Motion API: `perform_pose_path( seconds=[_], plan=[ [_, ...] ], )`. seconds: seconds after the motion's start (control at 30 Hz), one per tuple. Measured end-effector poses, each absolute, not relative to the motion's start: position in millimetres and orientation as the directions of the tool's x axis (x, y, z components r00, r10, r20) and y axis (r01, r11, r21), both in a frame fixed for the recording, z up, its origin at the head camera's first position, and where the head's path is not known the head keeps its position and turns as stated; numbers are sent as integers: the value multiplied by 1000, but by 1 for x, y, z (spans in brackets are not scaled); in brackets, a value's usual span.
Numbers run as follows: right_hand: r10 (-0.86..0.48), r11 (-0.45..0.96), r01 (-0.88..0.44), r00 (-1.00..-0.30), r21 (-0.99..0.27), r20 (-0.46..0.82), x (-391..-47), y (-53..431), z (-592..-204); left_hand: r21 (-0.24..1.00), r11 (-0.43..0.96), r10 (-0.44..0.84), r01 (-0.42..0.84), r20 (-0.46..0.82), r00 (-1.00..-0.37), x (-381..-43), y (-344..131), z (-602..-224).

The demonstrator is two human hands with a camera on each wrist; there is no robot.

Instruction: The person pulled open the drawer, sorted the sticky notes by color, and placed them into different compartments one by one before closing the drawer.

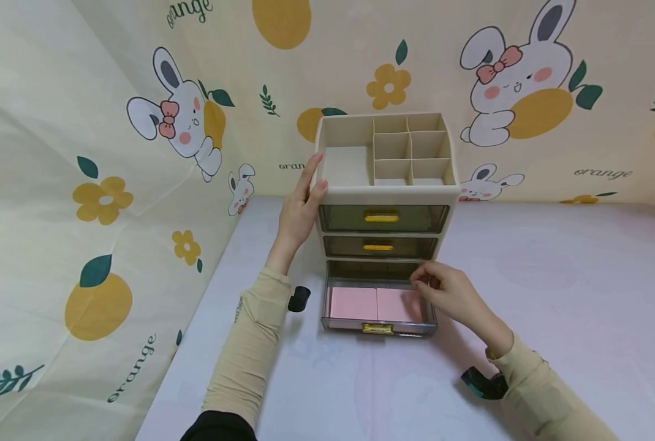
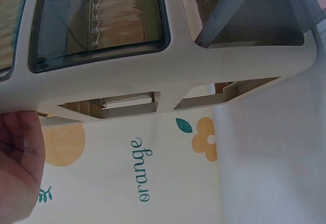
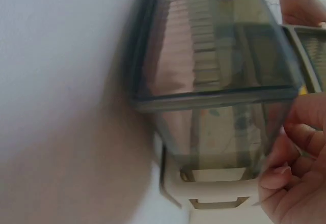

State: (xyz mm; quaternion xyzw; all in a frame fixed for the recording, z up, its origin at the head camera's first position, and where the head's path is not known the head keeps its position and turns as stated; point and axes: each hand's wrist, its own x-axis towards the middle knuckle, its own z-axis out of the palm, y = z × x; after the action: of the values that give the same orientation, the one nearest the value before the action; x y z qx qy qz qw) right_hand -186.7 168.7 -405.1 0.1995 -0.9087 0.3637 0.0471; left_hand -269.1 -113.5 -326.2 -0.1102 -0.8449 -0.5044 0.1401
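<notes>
A cream desktop organizer [image 1: 335, 195] stands upright, its clear bottom drawer [image 1: 349, 325] pulled out. Two pink square stacks [image 1: 354, 303] lie side by side in that drawer. My left hand [image 1: 301, 211] rests against the organizer's upper left side, with fingers extended along it; the left wrist view shows its fingers at the side wall. My right hand [image 1: 453, 293] is at the drawer's right rear, fingers bent and fingertips over the inside. In the right wrist view its bent fingers [image 3: 277, 177] are right at the drawer's rim; I cannot tell whether they grip it.
Two closed dark drawers with gold handles [image 1: 381, 217] sit above the pulled-out one. The organizer's top has one large compartment [image 1: 346, 165] and several small ones. A cloth [image 1: 388, 86] printed with rabbits and oranges hangs behind the white table surface [image 1: 553, 294].
</notes>
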Motion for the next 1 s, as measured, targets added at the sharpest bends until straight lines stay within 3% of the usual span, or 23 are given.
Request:
perform_pose_path(
  seconds=[0.2, 0.47, 0.73, 1.0],
  plan=[
    [-301, 586, -297, -944, -754, 137, -175, 172, -393, 820, 465, 46, 333, 354, -934, -269, -113, -326],
    [-415, 432, -228, -909, -872, 32, -150, 173, -381, 821, 465, 49, 331, 350, -936, -269, -114, -326],
    [-693, 308, -234, -720, -922, -49, -135, 174, -390, 821, 467, 40, 328, 351, -936, -269, -115, -326],
    [-829, 239, -54, -531, -970, -175, -132, 179, -411, 817, 468, 43, 337, 360, -932, -268, -114, -326]
  ],
)
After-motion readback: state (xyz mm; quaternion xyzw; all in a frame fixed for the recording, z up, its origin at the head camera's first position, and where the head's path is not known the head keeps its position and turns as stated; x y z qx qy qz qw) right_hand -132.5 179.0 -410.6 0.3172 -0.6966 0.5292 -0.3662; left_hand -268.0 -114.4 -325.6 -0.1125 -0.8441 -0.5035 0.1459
